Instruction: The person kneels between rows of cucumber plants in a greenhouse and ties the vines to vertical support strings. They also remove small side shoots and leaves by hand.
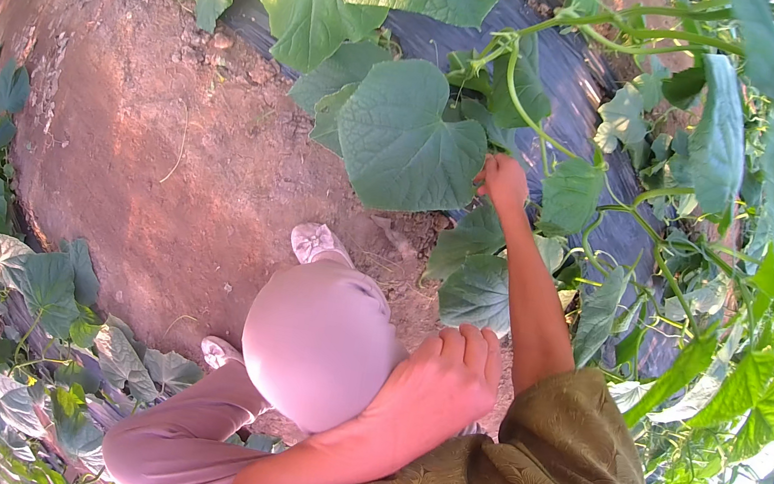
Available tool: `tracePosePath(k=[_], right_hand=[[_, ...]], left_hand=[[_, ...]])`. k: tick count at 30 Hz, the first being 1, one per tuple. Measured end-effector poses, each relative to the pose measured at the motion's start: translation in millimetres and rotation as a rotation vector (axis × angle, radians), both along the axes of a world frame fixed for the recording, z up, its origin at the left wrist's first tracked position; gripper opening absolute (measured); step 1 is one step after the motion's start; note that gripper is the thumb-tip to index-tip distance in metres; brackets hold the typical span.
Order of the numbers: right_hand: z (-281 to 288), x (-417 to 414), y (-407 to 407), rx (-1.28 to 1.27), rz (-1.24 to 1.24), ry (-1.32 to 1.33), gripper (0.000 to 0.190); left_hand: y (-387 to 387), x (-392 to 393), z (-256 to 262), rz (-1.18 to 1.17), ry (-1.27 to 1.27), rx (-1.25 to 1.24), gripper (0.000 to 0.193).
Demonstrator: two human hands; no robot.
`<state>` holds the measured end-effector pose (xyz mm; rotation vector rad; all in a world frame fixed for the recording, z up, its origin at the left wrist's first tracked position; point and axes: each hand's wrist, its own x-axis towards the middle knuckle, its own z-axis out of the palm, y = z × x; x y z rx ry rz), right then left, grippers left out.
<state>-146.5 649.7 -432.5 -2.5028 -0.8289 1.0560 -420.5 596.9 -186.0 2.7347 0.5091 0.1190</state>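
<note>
My right hand [503,181] reaches out to the edge of a broad cucumber leaf [410,143]. Its fingertips are partly hidden by the leaf, and whether they pinch anything does not show. Nearer to my body, my left hand [452,369] is bent at the wrist beside my raised knee [317,345]. The fingers curl away from view, so what lies inside them is hidden. A smaller leaf [570,195] hangs just right of my right wrist, and a curling green vine stem [522,108] passes above that hand.
Black plastic mulch film [567,65] runs beneath the vines. Bare reddish soil [135,156] forms a path at left, where my shoes [319,240] rest. Thick stems [665,259] and leaves crowd the right side. Another row of leafy plants [49,287] borders the path at left.
</note>
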Motion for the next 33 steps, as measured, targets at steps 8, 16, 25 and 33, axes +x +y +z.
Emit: tracePosePath(k=[8, 16, 25, 33], right_hand=[[110.4, -46.5, -78.9, 0.554, -0.432, 0.828, 0.031], [133.4, -66.1, -159.8, 0.282, -0.073, 0.707, 0.027], [110.0, -27.4, -272.4, 0.117, -0.207, 0.579, 0.033], [76.3, 46.5, -328.7, 0.493, -0.894, 0.463, 0.021]], left_hand=[[-6.5, -2.9, 4.4, -0.025, 0.001, -0.123, 0.018], [-15.1, -13.5, 1.6, 0.088, 0.039, -0.08, 0.006], [-25.6, -12.8, -3.8, 0.117, 0.061, 0.039, 0.006], [-26.9, -7.9, -9.6, 0.11, 0.027, 0.066, 0.007]])
